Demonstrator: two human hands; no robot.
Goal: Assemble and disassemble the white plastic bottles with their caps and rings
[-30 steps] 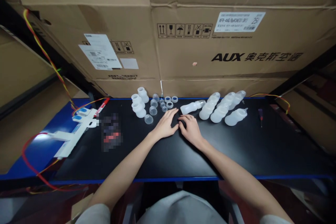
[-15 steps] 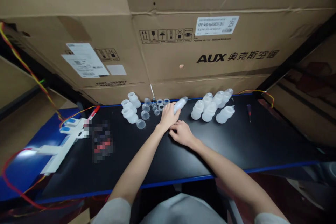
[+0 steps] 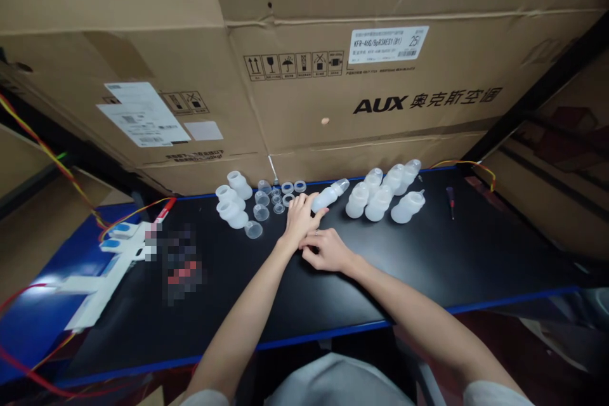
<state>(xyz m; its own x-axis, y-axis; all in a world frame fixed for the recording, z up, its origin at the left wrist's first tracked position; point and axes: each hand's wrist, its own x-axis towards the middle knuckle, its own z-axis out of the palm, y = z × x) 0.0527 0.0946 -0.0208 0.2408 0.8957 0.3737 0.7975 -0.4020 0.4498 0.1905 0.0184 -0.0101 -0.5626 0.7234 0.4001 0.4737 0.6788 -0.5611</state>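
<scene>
My left hand [image 3: 299,219] is closed around a white baby bottle [image 3: 326,198], which lies tilted with its clear cap [image 3: 340,185] pointing to the back right. Just in front of it, my right hand [image 3: 328,250] has its fingers curled by my left wrist; whatever they may hold is hidden. Several capped baby bottles [image 3: 379,204] stand grouped to the right of the held one. To the left are a few open white bottles [image 3: 232,212], several clear dome caps [image 3: 254,229], white collar rings [image 3: 288,188] and small clear nipples [image 3: 278,208].
A large cardboard box [image 3: 295,101] walls off the back of the black table mat [image 3: 380,292]. A small screwdriver [image 3: 451,203] lies on the right. On the left are a white device [image 3: 107,273], a red marker [image 3: 165,209], a blurred patch and loose wires.
The bottle in my left hand has come lower and shows more of its body. My right hand has shifted slightly down, its fingers still curled near my left wrist. The view has tilted a little.
</scene>
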